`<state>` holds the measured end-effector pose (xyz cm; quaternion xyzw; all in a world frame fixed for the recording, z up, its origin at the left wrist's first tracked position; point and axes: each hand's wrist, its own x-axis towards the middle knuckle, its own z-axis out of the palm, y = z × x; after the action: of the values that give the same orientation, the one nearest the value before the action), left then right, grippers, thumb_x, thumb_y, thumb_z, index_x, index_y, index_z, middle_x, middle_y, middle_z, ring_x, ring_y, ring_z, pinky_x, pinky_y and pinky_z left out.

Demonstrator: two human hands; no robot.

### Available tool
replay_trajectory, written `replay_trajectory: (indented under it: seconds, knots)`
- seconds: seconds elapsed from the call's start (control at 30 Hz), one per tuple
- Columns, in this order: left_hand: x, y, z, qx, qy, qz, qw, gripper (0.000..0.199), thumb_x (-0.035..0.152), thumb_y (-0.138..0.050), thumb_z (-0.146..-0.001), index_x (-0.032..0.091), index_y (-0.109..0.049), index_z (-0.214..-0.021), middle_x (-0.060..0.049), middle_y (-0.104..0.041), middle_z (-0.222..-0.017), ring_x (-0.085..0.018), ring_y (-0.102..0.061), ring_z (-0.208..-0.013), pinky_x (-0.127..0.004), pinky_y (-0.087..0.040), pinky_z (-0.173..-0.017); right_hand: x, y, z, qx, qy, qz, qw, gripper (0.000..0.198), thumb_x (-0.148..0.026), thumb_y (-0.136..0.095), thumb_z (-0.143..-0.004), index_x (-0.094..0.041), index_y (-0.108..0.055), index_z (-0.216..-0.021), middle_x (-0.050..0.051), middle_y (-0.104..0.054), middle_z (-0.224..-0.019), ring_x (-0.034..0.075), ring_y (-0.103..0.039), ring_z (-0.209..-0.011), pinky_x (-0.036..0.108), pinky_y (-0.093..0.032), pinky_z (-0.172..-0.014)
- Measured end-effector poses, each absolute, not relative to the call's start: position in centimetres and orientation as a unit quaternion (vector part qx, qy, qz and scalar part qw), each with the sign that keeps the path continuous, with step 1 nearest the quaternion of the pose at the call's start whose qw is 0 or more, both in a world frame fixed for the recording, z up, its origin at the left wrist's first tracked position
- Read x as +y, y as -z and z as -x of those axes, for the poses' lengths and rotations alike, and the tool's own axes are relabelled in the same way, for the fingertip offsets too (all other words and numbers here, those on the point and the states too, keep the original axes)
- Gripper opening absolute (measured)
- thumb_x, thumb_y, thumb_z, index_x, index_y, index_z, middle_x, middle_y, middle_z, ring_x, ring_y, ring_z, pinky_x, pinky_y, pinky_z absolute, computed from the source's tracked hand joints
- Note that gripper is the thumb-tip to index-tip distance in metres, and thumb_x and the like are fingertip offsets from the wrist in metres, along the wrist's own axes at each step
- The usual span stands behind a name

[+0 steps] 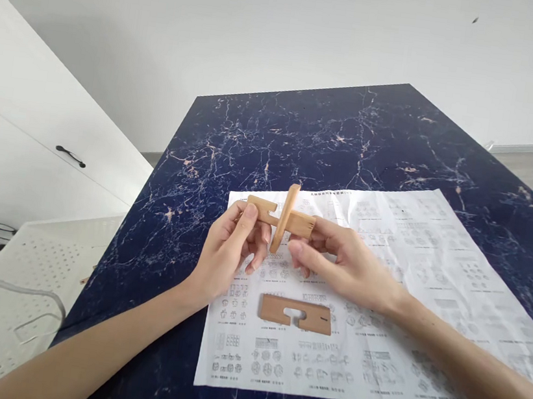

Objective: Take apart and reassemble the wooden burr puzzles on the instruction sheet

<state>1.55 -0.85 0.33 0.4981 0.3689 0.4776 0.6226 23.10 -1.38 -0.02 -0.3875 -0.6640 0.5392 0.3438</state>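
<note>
A person's two bare hands hold a pair of crossed wooden pieces above a dark blue, marble-patterned table (pixel 244 144). One is a flat, light-brown wooden plank with a cut-out notch (pixel 261 209), lying roughly crosswise between the hands. The other, a narrow-looking light-brown wooden bar (pixel 285 218), stands tilted across the plank's middle, its top leaning right, in the gap between the two sets of fingers.

The left hand (pixel 228 243) is clamped on the plank's left end, thumb flat on the near face; its other fingers curl below, their tips close to the bar's lower end. The right hand (pixel 340 258) is closed around the plank's right end, with the thumb along the lower edge and its tip just right of the bar. From where I stand, I cannot tell whether any fingertip touches the bar.

Beneath the hands spreads a creased white paper sheet printed with small diagrams (pixel 389 346). On it, nearer the person and clear of all fingers, lies a darker brown rectangular wooden piece with a T-shaped cut-out (pixel 273 308). To the left are white cabinets with black handles (pixel 34 130).
</note>
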Motion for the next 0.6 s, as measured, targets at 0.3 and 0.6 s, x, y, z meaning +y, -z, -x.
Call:
replay_trajectory:
  seconds: [0.3,0.6]
  knots:
    - [-0.7,-0.4,-1.7,0.349,-0.475,-0.458,0.665,0.039,0.052,-0.067,-0.104,0.017,-0.058,-0.089,0.004,-0.062,-0.077,-0.002,-0.050,-0.041,-0.013,-0.036,-0.037,-2.1,1.1,-22.9,-0.890,-0.294,0.259,0.235,0.038,-0.046,-0.089,-0.084,-0.019,-0.065,-0.096,0.005,-0.069,-0.098,0.022,-0.062,-0.091,0.037,-0.050,-0.082]
    - [-1.1,0.1,-1.9,0.356,-0.465,-0.509,0.631,0.035,0.049,-0.057,-0.110,0.019,-0.053,-0.093,0.004,-0.063,-0.079,-0.003,-0.055,-0.045,-0.015,-0.039,-0.040,-2.2,1.2,-22.5,-0.892,-0.296,0.239,0.245,0.012,-0.028,-0.074,-0.089,-0.020,-0.064,-0.089,0.001,-0.064,-0.085,0.017,-0.057,-0.075,0.034,-0.049,-0.075]
